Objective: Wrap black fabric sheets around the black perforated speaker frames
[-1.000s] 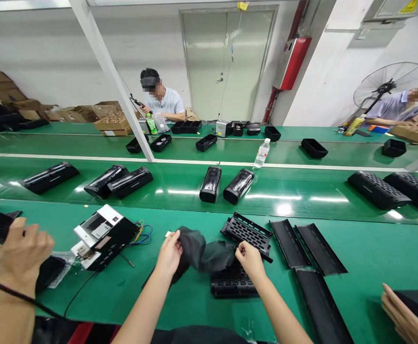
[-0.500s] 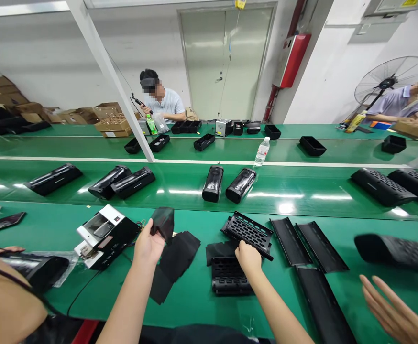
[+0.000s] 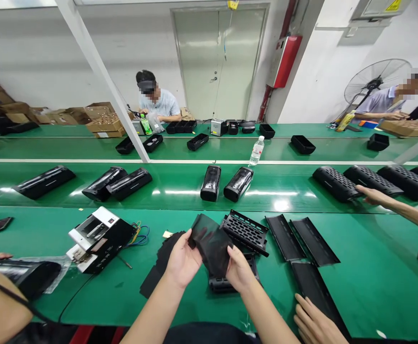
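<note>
Sheet (image 3: 212, 244), head view: thin, black, centre of the frame, held up by opposite sides; uneven pulling could crease it.
Left grip (image 3: 186, 260): pinching the left side; a loose pinch might let it slip.
Right grip (image 3: 238, 267): pinching the right side.
Perforated panel (image 3: 245, 231): right of centre; its edge might snag the sheet.
Sheet pile (image 3: 159, 267): left of centre on the worktop (image 3: 374, 277); a knock could scatter it.
</note>
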